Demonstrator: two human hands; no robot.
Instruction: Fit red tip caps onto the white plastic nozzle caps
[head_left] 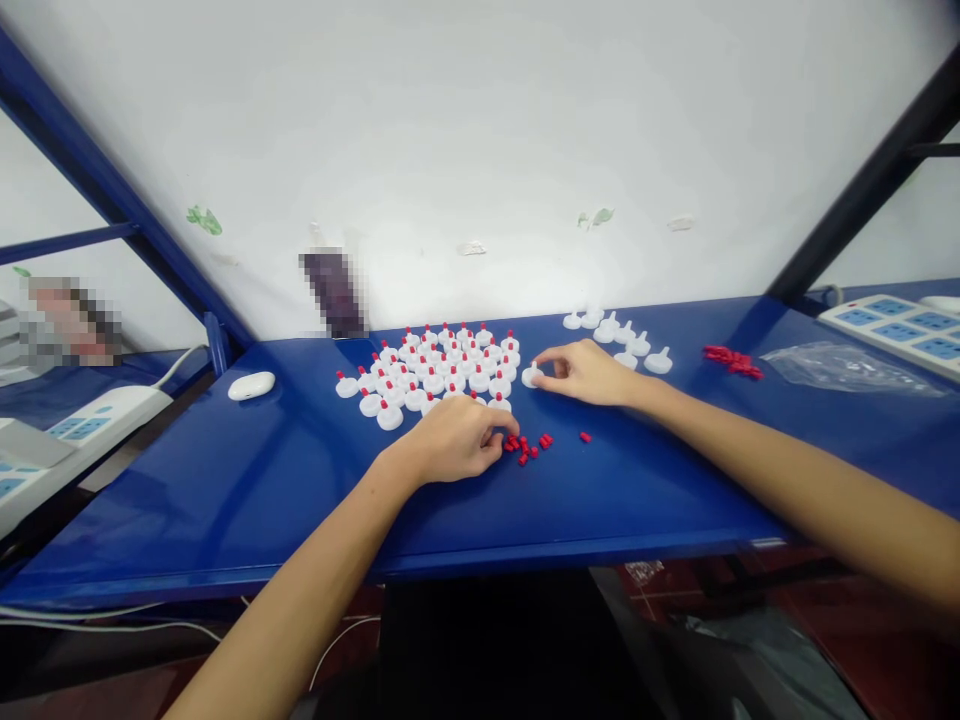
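1. Reference: the dial is centred on the small loose red pieces [523, 447] on the blue table [300, 520]; 12 o'clock faces the white wall [480, 150].
2. Left hand [459, 440]: I have it at 9 o'clock, palm down, thumb and forefinger curled at the edge of the loose pieces; I cannot tell whether a piece is pinched between the fingertips.
3. Right hand [589, 370]: I have it at 1 o'clock, thumb and forefinger gripping a white nozzle cap [529, 378]; this cap is at 12 o'clock, its spout pointing up.
4. Tipped caps [435, 380]: a dense group at 10 o'clock, spouts upward, with red tips on them; my left hand overlaps the near edge of the group in view.
5. Bare caps [658, 361]: a smaller group between 1 and 2 o'clock, beyond my right hand; their spouts are white.
6. Single red piece [586, 437]: at 3 o'clock, apart from the others; a red heap [733, 361] lies just past 2 o'clock, beside a clear plastic bag [840, 365].
7. White case [252, 386]: between 9 and 10 o'clock, well apart from my hands.
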